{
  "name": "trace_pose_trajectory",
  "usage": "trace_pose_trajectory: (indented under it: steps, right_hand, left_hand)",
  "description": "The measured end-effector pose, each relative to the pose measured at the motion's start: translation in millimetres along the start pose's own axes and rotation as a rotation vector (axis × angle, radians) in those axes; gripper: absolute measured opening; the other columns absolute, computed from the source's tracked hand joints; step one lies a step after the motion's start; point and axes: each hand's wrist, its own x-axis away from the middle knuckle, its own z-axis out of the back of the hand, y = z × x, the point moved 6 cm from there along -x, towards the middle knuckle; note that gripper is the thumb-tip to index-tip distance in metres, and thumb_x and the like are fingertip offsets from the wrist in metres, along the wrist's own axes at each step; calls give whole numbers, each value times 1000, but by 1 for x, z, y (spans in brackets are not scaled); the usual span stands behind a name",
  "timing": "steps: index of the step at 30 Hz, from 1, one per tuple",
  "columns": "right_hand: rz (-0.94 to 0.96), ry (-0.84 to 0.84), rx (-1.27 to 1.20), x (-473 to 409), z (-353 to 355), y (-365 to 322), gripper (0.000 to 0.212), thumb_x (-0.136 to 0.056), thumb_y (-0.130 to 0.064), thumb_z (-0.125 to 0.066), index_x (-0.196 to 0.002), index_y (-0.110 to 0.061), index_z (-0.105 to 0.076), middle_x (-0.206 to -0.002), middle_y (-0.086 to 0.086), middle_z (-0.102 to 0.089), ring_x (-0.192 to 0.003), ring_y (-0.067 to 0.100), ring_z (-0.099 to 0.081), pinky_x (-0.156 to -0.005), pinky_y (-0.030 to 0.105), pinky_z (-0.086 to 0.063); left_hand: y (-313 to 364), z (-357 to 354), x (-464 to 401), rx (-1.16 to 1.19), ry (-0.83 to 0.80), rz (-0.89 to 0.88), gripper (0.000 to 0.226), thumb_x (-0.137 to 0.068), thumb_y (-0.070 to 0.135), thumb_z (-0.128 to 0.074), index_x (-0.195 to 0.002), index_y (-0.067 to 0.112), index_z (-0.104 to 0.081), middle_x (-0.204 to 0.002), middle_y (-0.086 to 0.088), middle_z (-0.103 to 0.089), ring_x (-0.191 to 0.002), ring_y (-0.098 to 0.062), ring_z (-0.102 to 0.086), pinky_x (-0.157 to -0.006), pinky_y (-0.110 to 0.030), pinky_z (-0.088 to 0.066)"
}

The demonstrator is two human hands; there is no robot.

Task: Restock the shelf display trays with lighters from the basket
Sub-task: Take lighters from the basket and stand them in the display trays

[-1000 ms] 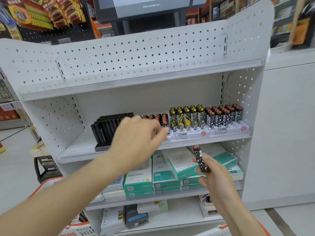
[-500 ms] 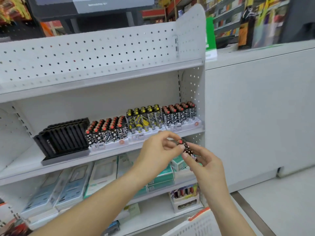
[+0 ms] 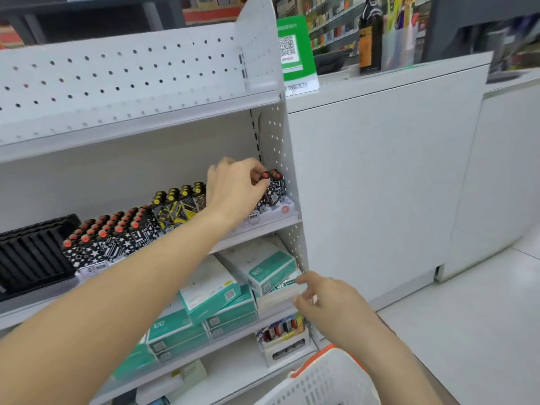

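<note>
My left hand (image 3: pixel 233 188) reaches over the rightmost white display tray (image 3: pixel 285 207) on the middle shelf and pinches a black-and-white patterned lighter with a red cap (image 3: pixel 267 185) among the tray's other lighters. My right hand (image 3: pixel 327 296) hangs lower, in front of the shelf's right post, fingers loosely spread and holding nothing. The white basket with an orange rim (image 3: pixel 327 378) sits at the bottom, below my right forearm. Two more trays stand to the left, one with yellow-capped lighters (image 3: pixel 178 204), one with red-capped lighters (image 3: pixel 108 238).
A black slotted tray (image 3: pixel 32 255) sits at the shelf's left end. Teal and white boxes (image 3: pixel 233 290) fill the shelf below, and a small carton of lighters (image 3: pixel 282 334) sits on the bottom shelf. A white counter wall (image 3: pixel 380 185) stands right of the shelf unit.
The lighter passed from my right hand to my left, which carried it up to the rightmost tray. My right hand dropped away empty. The view swung right.
</note>
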Motion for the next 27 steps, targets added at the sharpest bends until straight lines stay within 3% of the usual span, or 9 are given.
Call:
trace_pose_trajectory:
  steps: [3, 8, 14, 18, 20, 23, 25, 27]
  right_hand:
    - [-38, -121, 74, 2, -10, 12, 46, -97, -43, -44, -140, -26, -41, -125, -1, -61, -114, 18, -55, -91, 30, -44]
    - [-51, -117, 86, 1, -8, 20, 47, -97, -41, -44, -141, -26, -40, -124, -1, -60, -112, 19, -55, -89, 29, -44]
    - [-20, -119, 72, 0, -12, 14, 49, -97, -43, -44, -143, -26, -37, -127, 0, -60, -115, 19, -54, -92, 29, -44]
    - [-7, -127, 124, 0, -17, 10, 49, -98, -43, -42, -142, -24, -37, -127, 0, -60, -114, 19, -55, -92, 29, -45]
    - [-6, -134, 156, 2, -21, 10, 48, -97, -43, -43, -141, -23, -39, -125, 1, -61, -114, 20, -56, -91, 30, -46]
    - [-14, -160, 234, 11, -32, 13, 43, -97, -41, -44, -135, -21, -44, -120, 3, -63, -111, 24, -57, -86, 32, -46]
    - [-7, -207, 309, 23, -46, 16, 38, -97, -41, -43, -128, -19, -46, -116, 6, -64, -108, 26, -58, -81, 33, -45]
    - [4, -285, 389, 39, -65, 22, 36, -97, -41, -42, -125, -19, -47, -116, 8, -64, -110, 27, -58, -81, 32, -44]
  left_hand:
    - [0, 0, -4, 26, -2, 3, 17, -88, 35, -63, -103, 30, -68, -91, 11, -70, -108, -22, -50, -90, -33, -31]
    - [1, 2, -11, 24, -42, -32, 15, -85, 32, -65, -98, 29, -72, -83, 10, -71, -102, -25, -54, -93, -35, -39]
    - [11, -3, -6, -229, -83, -146, 26, -92, 38, -58, -112, 28, -70, -106, -2, -68, -110, -28, -46, -88, -36, -32]
    - [10, -3, 5, -353, -162, -274, 40, -95, 34, -48, -134, 26, -55, -121, -7, -57, -117, -29, -41, -96, -39, -31]
    - [5, 7, 21, -236, -120, -298, 49, -92, 28, -53, -140, 22, -46, -125, -5, -54, -121, -27, -41, -100, -39, -31]
    - [-6, 24, 71, 49, -9, -258, 40, -90, 16, -57, -130, 20, -55, -113, 7, -59, -109, -14, -46, -95, -32, -36]
    - [-13, 15, 127, 157, -84, -258, 29, -91, 15, -56, -118, 21, -63, -102, 14, -60, -98, -5, -47, -88, -26, -40]
    - [-20, -9, 192, 173, -215, -327, 22, -88, 18, -54, -105, 21, -69, -95, 9, -66, -91, -11, -55, -81, -28, -45]
